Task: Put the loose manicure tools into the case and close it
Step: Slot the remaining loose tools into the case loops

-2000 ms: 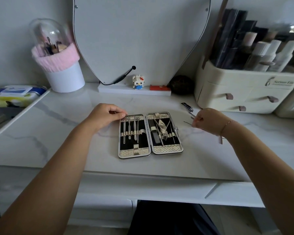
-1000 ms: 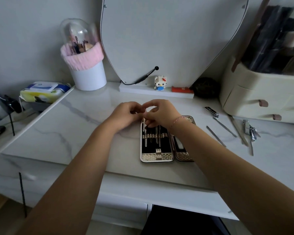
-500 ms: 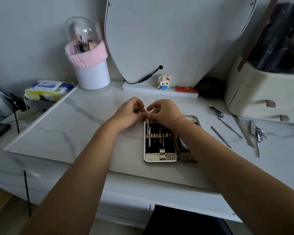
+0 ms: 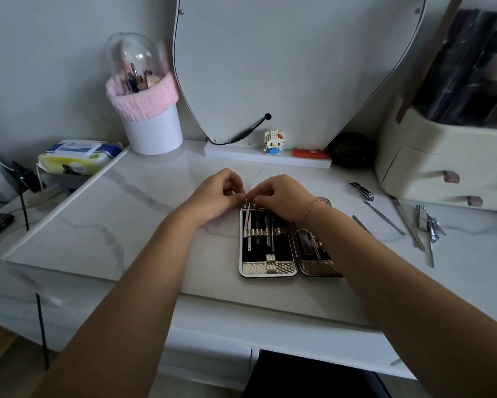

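1. Head view, the task's thing: an open manicure case [image 4: 267, 268] with black lining and golden textured metal ends lies flat on the white marble-pattern desk [image 4: 126, 225], in the middle and near the front edge. Its two halves lie side by side. The right half is partly hidden under the right forearm.
2. In the left half, thin silver tools sit under one golden cross band. I see four or five; the exact number I cannot tell. The leftmost thin silver tool [image 4: 249, 225] passes under this band.
3. Loose pieces lie on the desk to the right of the case:
   - one dark-and-silver nail clipper [image 4: 362, 191];
   - two thin silver rods [image 4: 385, 218], the nearer one partly behind the arm;
   - one long metal file [image 4: 407, 223];
   - a small heap of silver clippers [image 4: 421, 216] at the far right, two or three pieces that are hard to separate.
4. The left hand [image 4: 215, 193] has its fingers curled, with the tips at the upper left corner of the case. Whether its grip clamps the rim or only touches it, I cannot tell.
5. The right hand [image 4: 281, 196] reaches across the case with curled fingers. Its grip is together on the top end of the leftmost tool, thumb against forefinger. It wears one thin pink bracelet [image 4: 311, 208] on the wrist.
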